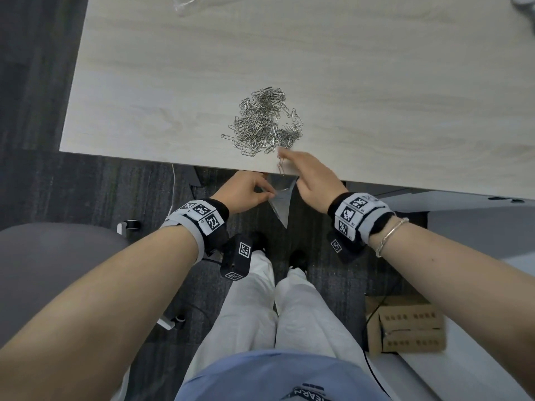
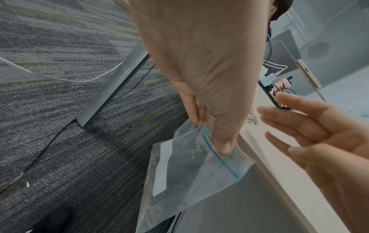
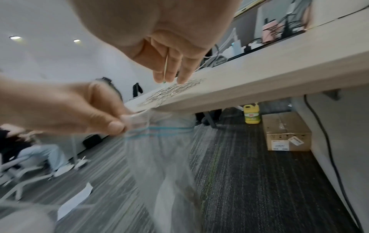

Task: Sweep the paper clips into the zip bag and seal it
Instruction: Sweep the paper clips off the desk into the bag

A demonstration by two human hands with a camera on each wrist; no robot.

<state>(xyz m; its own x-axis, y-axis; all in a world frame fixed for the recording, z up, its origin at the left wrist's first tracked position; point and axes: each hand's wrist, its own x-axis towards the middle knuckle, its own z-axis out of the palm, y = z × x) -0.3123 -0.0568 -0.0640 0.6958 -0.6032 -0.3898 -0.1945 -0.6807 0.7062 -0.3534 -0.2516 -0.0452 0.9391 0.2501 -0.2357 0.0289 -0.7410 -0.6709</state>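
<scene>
Now left hand (image 1: pixel 246 192) pinches zip bag (image 1: pixel 280 199); clips (image 1: pixel 265 123) beyond

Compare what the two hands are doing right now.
The left hand is below the table edge, its grip pinching the clear plastic zip bag at the blue zip strip; the right hand reaches over the edge, holding nothing. Left fingers curl; right fingers are straight, near the pile of silver metal paper clips. Both wear marker-covered wristbands.

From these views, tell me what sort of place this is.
Most likely an open office. A pale wood-grain desk stands on grey striped carpet tiles, an office chair sits further back, and cables and small devices crowd the desk's far side. A cardboard box is stowed underneath.
</scene>
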